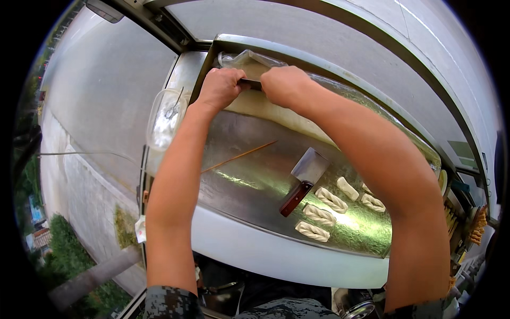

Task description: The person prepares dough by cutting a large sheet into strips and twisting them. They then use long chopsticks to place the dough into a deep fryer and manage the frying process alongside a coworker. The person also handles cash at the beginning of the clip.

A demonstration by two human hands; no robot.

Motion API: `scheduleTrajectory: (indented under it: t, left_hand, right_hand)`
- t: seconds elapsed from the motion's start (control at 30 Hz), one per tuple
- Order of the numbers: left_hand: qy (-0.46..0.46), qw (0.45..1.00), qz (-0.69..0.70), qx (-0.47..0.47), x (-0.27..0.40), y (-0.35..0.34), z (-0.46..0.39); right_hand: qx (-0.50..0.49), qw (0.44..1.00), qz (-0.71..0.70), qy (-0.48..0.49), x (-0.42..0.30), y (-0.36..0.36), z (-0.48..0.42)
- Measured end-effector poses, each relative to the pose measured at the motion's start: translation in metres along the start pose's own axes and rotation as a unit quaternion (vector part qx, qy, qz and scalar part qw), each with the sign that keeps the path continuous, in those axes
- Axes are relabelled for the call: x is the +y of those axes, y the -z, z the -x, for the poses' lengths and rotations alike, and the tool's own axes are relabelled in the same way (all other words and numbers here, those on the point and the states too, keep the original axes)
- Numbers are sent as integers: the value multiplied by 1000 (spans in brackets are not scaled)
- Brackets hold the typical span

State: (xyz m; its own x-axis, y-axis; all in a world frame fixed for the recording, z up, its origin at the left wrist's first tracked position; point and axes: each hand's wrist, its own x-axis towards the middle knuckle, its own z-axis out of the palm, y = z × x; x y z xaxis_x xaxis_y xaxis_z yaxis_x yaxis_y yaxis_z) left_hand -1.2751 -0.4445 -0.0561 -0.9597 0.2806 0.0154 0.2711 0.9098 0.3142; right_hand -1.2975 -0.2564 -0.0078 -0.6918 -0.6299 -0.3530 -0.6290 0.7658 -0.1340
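My left hand [222, 87] and my right hand [286, 85] are side by side at the far end of the metal work surface [247, 135]. Both are closed on a thin dark strip [252, 83], which spans the gap between them; its full shape is hidden by my fingers. Just below them lies a long pale slab of dough [275, 113], partly under my right forearm. Clear plastic sheeting [249, 60] is bunched beyond my hands and runs along the back edge.
A cleaver [308, 167] with a brown handle lies mid-surface, near several twisted dough pieces [318, 215]. Left of it rests a thin wooden stick [239, 156]. A clear plastic tub [164, 123] with a spoon stands outside the left rim. Metal framing [342, 12] and glazing enclose the far side.
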Motion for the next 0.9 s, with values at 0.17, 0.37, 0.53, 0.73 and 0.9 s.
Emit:
scheduleTrajectory:
  t: [0.17,0.37,0.53,0.73,0.9]
  left_hand:
    - [-62,994,-46,72,10,-12,7]
    - [89,852,287,428,14,-17,38]
    - [251,910,219,245,-7,-61,45]
    - [312,893,322,-39,-19,-34,23]
    - [320,884,233,-249,-23,5,7]
  right_hand:
    - [68,996,-44,30,18,-34,12]
    - [183,977,-108,2,41,-71,31]
    - [345,921,-182,-10,37,-65,60]
    - [295,934,-196,-48,84,-27,121]
    - [187,965,-165,-82,116,-16,158]
